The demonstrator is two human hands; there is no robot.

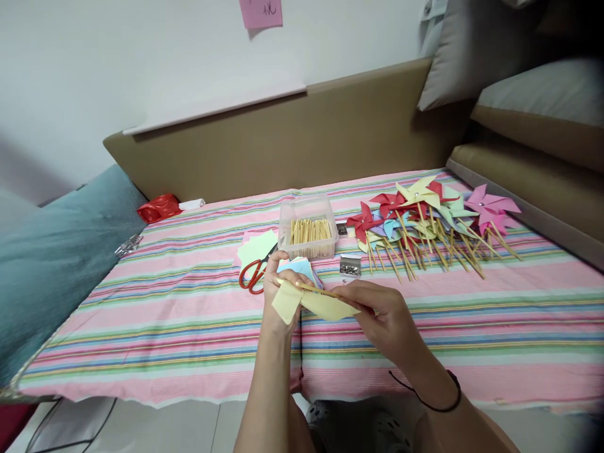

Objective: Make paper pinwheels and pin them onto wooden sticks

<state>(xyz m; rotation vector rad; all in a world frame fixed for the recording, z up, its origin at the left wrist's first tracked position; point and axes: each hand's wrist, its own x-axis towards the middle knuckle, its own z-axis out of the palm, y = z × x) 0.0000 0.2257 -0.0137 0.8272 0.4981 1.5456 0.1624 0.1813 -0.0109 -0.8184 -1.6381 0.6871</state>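
A pale yellow paper pinwheel (pixel 328 307) is between my hands, over the striped cloth. My left hand (pixel 279 277) grips it from behind, with its fingers partly hidden by the paper. A thin wooden stick (pixel 316 289) lies against the pinwheel, one end near its middle. The other end of the stick is in my right hand (pixel 380 308), whose fingers are closed round it. Just beyond my left hand lie red-handled scissors (pixel 255 274) and a stack of blue paper sheets (pixel 299 269). A small open box of metal pins (pixel 350 267) sits beyond my right hand.
Finished pinwheels (pixel 418 214) in several colours lie piled at the right. A clear plastic box (pixel 307 253) holds many wooden sticks. Green and pink paper (pixel 255 245) lies beside it. A red plastic bag (pixel 159 207) is at the far left. Cushions (pixel 542 94) stand at the right.
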